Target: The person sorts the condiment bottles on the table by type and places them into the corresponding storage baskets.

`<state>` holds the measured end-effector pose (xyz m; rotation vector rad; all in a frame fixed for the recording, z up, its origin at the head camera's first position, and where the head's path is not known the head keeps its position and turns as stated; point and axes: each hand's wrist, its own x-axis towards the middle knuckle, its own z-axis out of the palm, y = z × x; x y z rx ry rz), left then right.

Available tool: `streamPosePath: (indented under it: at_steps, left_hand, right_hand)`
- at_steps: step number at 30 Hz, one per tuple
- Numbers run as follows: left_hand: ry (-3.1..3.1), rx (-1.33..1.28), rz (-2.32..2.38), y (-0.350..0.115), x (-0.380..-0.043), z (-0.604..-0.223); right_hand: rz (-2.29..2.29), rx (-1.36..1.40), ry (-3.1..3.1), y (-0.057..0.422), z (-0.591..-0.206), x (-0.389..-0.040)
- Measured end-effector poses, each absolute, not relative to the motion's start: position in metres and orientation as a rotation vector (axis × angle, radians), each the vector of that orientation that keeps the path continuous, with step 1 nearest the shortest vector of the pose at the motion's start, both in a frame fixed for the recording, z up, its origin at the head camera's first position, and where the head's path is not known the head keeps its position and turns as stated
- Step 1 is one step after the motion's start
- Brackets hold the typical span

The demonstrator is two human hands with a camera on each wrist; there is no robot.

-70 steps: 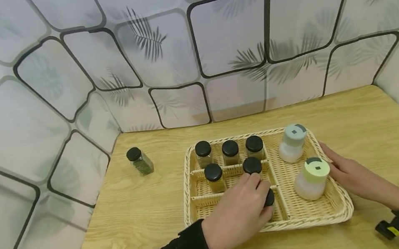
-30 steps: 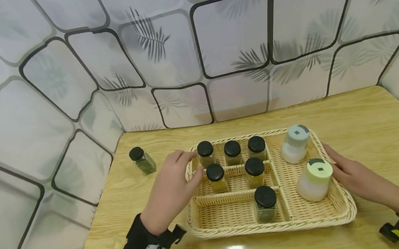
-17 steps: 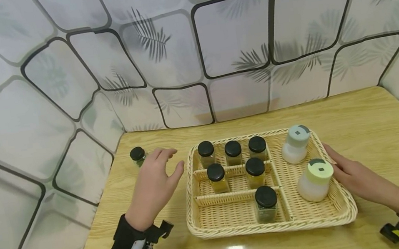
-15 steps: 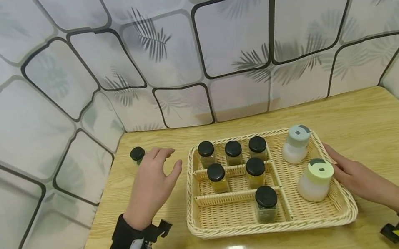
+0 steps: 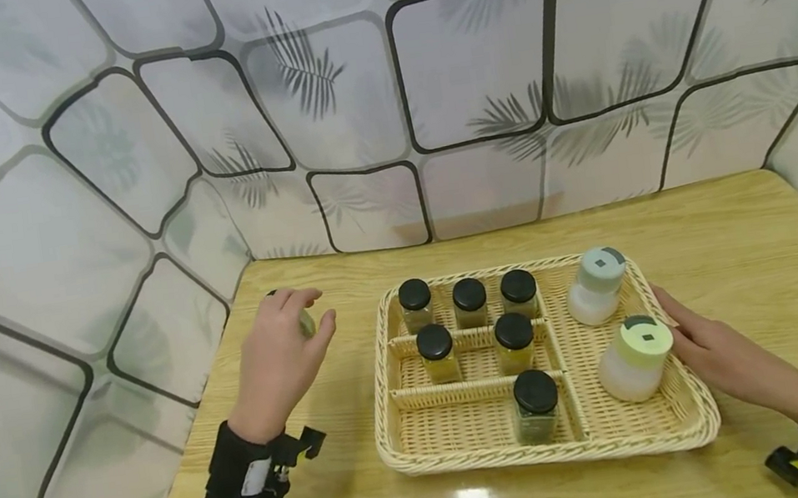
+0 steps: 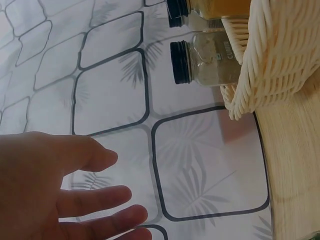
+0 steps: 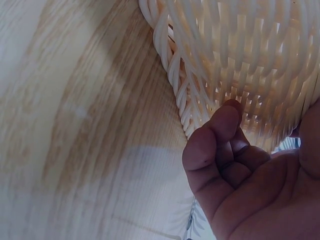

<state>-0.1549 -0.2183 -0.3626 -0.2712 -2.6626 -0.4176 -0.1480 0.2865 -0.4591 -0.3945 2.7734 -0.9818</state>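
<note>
In the head view my left hand (image 5: 273,362) is over the table's left part, fingers spread and loosely bent with a gap to the thumb. Behind it a small black-lidded spice jar (image 5: 306,323) is mostly hidden; only bits of lid and greenish body show. The left wrist view shows the same hand (image 6: 35,185) with nothing between its fingers. My right hand (image 5: 716,354) holds the right side of a divided wicker basket (image 5: 472,460). Its curled fingers (image 7: 227,122) lie against the basket's outer wall in the right wrist view.
Several black-lidded spice jars (image 5: 437,353) stand in the basket's left compartments, one jar (image 5: 537,407) in the front one. The right compartment holds a blue-lidded jar (image 5: 596,286) and a yellow-green-lidded jar (image 5: 635,361). Patterned cloth (image 5: 465,63) rises behind the wooden table (image 5: 343,458).
My left hand let go of the front jar in the basket, then moved left past the rim to the lone jar, now covering most of it. The right hand stays at the basket.
</note>
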Motion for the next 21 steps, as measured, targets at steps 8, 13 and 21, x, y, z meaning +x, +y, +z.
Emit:
streamPosePath:
  at_steps: [8, 13, 21]
  left_hand:
    - [-2.660, -0.208, -0.393, -0.232, -0.162, -0.366]
    - [-2.647, -0.199, -0.392, -0.239, -0.167, -0.371]
    - [-2.661, -0.154, -0.370, -0.255, -0.180, -0.382]
  right_hand:
    - [-0.969, -0.392, 2.766, 0.286, -0.459, -0.149]
    - [-0.980, -0.397, 2.752, 0.288, -0.459, -0.148]
    - [-1.011, -0.405, 2.725, 0.290, -0.462, -0.149]
